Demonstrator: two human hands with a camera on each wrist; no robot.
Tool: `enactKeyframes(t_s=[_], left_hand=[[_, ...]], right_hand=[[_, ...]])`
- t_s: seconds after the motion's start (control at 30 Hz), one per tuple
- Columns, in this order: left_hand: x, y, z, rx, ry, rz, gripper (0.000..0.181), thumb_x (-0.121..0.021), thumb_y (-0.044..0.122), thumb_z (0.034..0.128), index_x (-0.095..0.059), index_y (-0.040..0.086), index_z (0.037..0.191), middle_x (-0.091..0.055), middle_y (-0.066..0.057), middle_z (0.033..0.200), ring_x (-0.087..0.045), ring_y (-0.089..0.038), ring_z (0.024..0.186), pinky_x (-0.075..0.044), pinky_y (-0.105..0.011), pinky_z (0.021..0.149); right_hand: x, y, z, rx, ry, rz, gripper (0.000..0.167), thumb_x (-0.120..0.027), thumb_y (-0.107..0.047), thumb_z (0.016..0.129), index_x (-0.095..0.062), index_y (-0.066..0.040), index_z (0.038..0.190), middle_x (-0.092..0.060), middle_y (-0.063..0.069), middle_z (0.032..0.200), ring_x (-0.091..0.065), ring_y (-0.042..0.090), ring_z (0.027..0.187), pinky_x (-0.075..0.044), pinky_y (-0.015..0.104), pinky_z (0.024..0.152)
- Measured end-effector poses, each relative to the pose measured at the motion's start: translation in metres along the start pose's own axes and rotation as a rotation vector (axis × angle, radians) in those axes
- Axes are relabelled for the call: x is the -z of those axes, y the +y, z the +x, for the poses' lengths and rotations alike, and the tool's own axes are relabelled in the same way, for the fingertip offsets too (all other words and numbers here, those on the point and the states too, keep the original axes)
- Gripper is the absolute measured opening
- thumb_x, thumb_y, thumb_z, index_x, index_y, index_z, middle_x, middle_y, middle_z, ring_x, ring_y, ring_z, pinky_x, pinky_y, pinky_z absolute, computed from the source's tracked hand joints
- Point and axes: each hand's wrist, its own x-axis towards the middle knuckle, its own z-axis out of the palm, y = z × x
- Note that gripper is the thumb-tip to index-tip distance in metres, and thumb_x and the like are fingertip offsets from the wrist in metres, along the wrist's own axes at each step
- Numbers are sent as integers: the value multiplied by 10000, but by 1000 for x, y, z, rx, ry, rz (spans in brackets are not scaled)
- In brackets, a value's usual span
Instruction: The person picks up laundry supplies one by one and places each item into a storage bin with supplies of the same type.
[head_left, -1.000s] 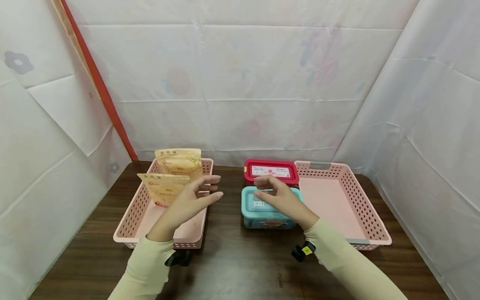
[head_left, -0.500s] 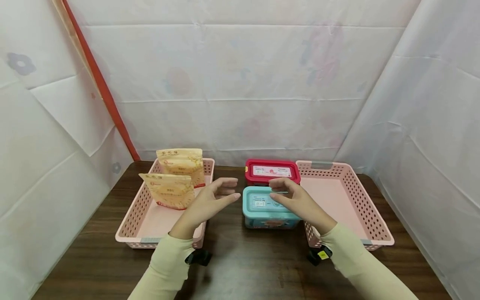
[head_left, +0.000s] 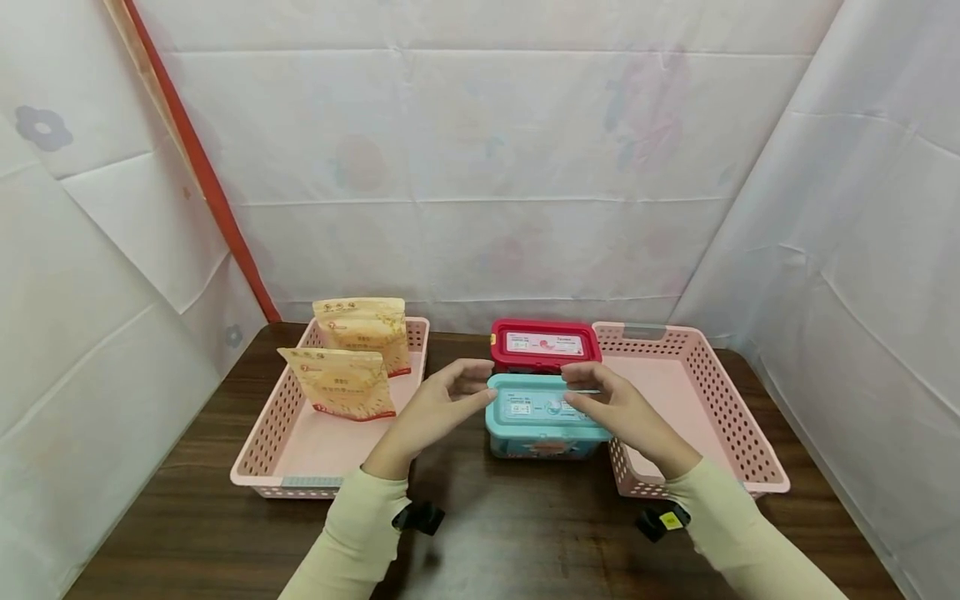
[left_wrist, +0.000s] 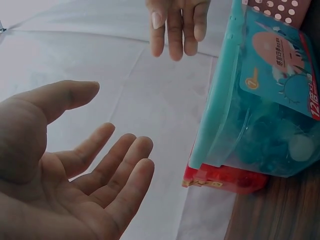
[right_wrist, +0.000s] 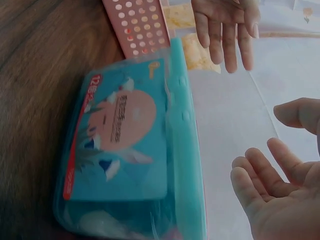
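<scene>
A teal lidded box (head_left: 546,417) stands on the dark table, with a red lidded box (head_left: 545,345) just behind it. At the teal box's left edge, my left hand (head_left: 442,410) hovers with relaxed fingers, holding nothing. Above the same box's right part is my right hand (head_left: 626,414), its fingers loosely bent and empty. In the left wrist view the left hand (left_wrist: 90,170) is apart from the teal box (left_wrist: 270,95). The right wrist view likewise has a gap between the right hand (right_wrist: 280,190) and the box (right_wrist: 125,140).
On the left, a pink basket (head_left: 258,433) holds two upright yellow pouches (head_left: 345,385). Another pink basket (head_left: 738,417) stands to the right of the boxes, with nothing visible inside. White patterned cloth (head_left: 465,167) hangs behind and at both sides of the table.
Both hands have moved to the right; the left has left the front of the pouches and come to the teal box's left edge. The boxes and baskets have stayed in place.
</scene>
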Motion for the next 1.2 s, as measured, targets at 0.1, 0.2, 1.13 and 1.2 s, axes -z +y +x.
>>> enactKeyframes(t_s=[0.1,0.2,1.13,1.2], left_hand=[[-4,-1,2,9,-3,34,430,-716,287,951,-608,144,1342,-599,-120,1337,-611,-204,1119,-526,-413,926],[-8,-3,5,31,1,67,437,-718,307,947,-615,144,1339,-612,-98,1321,-617,-188,1080,-535,-393,884],[-19,-23,18,141,34,43,498,-690,322,964,-581,80,1385,-598,-78,1170,-577,-210,972,-526,-346,755],[-20,-25,19,152,37,25,515,-687,308,967,-564,53,1397,-588,-101,1186,-582,-213,962,-551,-379,775]], right_hand=[[7,2,-3,3,12,-2,453,-651,-269,1000,-547,-51,1383,-542,192,1375,-597,320,1174,-525,442,928],[13,6,-6,9,23,-7,483,-640,-274,1007,-532,-32,1411,-533,199,1388,-591,324,1182,-523,428,926],[33,32,-14,-83,99,-115,477,-620,-213,1017,-518,46,1404,-617,166,1157,-598,250,1000,-535,398,830],[33,33,-14,-88,95,-113,484,-623,-200,1014,-508,64,1404,-616,164,1135,-607,238,981,-550,390,816]])
